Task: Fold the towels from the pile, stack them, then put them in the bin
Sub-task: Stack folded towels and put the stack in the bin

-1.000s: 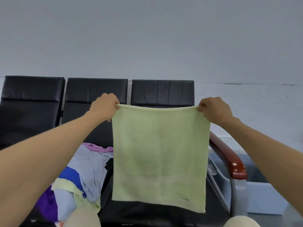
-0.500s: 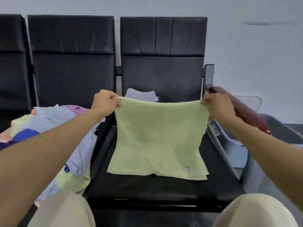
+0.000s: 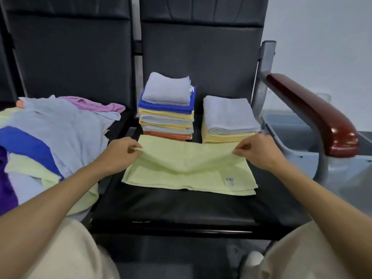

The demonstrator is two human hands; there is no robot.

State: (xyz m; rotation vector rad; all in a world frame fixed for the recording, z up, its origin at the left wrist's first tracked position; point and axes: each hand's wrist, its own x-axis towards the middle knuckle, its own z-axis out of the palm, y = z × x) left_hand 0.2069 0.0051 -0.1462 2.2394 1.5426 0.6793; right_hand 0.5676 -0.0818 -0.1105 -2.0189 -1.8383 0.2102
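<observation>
A black seat [image 3: 181, 208] fills the middle of the view. At its nine o'clock, on the next seat, lies the loose pile of towels [image 3: 60, 133] in blue, lilac and green. At three o'clock, past a red-brown armrest [image 3: 314, 113], stands the grey bin [image 3: 291, 133]. A pale green towel [image 3: 187, 174] lies folded over on the seat. At its twelve o'clock rises a tall stack [image 3: 167, 109], and at one o'clock a short stack [image 3: 227, 119]. The left hand [image 3: 118, 154] and right hand [image 3: 257, 152] each pinch a far corner of the upper layer. A white label [image 3: 229, 181] sits at the towel's four o'clock.
</observation>
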